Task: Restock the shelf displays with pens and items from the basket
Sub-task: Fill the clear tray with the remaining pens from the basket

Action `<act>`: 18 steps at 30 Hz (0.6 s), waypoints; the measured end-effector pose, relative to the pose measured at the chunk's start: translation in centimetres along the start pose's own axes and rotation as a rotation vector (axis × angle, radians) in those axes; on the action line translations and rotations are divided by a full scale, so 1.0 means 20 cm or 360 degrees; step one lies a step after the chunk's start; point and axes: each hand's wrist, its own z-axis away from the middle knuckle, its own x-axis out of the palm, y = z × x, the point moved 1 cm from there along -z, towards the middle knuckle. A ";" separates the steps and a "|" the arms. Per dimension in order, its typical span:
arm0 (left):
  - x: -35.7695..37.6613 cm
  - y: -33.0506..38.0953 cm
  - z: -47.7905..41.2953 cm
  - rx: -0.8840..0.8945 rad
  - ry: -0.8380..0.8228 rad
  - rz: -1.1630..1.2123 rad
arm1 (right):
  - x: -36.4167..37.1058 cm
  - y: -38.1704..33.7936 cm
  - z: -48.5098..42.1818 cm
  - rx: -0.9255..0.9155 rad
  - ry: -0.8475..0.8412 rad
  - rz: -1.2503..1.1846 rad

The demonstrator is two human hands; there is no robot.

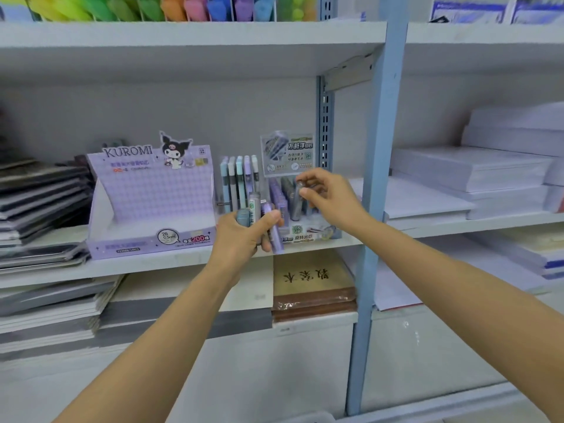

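I record a bundle of tubes (259,219), grey, blue and lilac, held upright in my left hand (241,239) just before the display box (308,232) on the shelf (171,264), and one grey tube (295,203) pinched in my right hand (329,196) among the tubes ranked in that box.

— What sort of place is this?
— A stationery shop. Its white shelves hang on a blue slotted upright (384,148).
— And what is for sale?
— At the centre, a purple Kuromi display box (146,203) marked 2B 0.5mm, touching a rack of pens (239,178). Stacks of white paper (470,169) lie at three o'clock, piled notebooks (39,193) at nine, and bright coloured stock (152,7) at twelve.
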 end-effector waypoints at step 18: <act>-0.03 -0.03 -0.02 0.0009 -0.0216 0.0032 | 0.04 0.05 0.01 -0.0086 -0.0007 0.0295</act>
